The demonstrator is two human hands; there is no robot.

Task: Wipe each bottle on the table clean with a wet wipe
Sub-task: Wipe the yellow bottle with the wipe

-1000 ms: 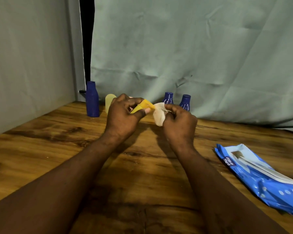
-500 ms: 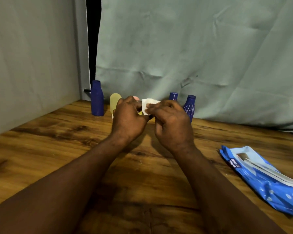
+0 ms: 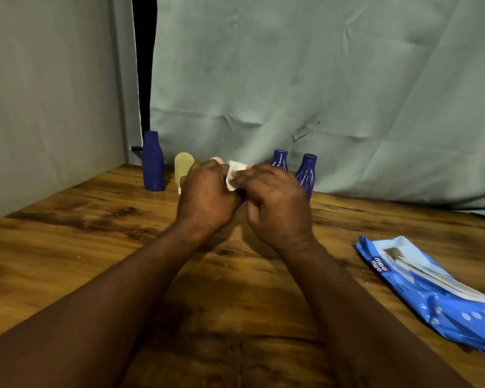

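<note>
My left hand [image 3: 205, 197] and my right hand [image 3: 276, 204] meet above the middle of the wooden table [image 3: 95, 247], both with curled fingers. A white wet wipe [image 3: 233, 175] is pinched by the right hand and pressed against what the left hand grips. That is a small yellow bottle, now hidden behind the hands. Along the back stand a tall blue bottle [image 3: 153, 163], a pale yellow bottle [image 3: 183, 168], the tip of a pink bottle [image 3: 216, 159] and two small blue bottles [image 3: 279, 159] [image 3: 306, 175].
A blue wet-wipe pack [image 3: 431, 289] lies open near the table's right edge. A grey-green cloth [image 3: 319, 93] hangs behind the bottles, and a grey wall [image 3: 53, 93] closes off the left side.
The hands have come together. The yellow bottle seen a second ago in my left hand is now covered by the right hand and the wipe. The view has shifted slightly left.
</note>
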